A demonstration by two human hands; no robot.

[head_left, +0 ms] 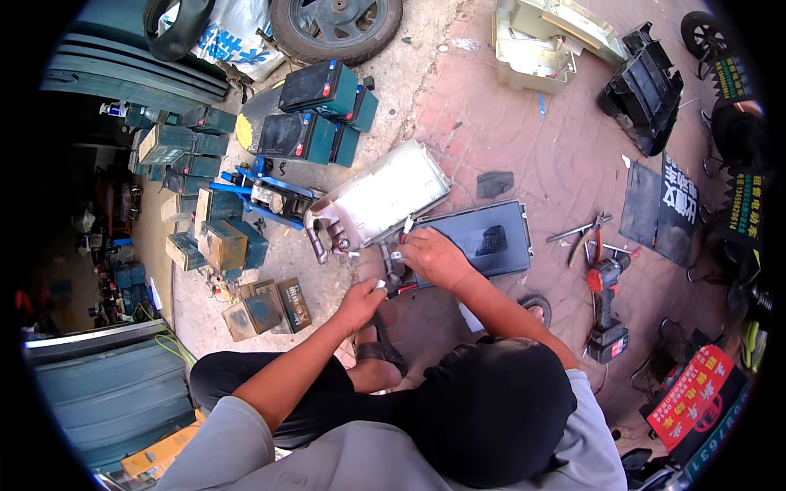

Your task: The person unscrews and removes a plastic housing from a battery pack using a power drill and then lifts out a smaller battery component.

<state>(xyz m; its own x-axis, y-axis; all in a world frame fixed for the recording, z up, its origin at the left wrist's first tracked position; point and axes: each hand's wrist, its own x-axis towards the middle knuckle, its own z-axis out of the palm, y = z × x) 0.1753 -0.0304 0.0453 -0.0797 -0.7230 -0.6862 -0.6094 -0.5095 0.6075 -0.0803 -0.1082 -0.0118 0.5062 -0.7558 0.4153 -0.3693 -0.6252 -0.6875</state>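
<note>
My left hand (360, 304) is closed, with a small white piece (380, 284) showing at its fingertips. My right hand (434, 258) has its fingers bent together at the near left corner of a dark shallow case lid (483, 237); what they pinch is hidden. Small white connectors (397, 255) and a red-and-black lead (403, 289) lie around the fingers. Just beyond, a pale plastic case shell (385, 192) rests with its handle end (323, 237) toward the left.
Green-and-black batteries (299, 137) and boxed batteries (225, 245) stand at left. A blue metal tool (262, 192) sits near the shell. On the right lie pliers (583, 245) and a cordless drill (606, 303). Beyond are a wheel (340, 53), a cream case (532, 61) and a black case (647, 90).
</note>
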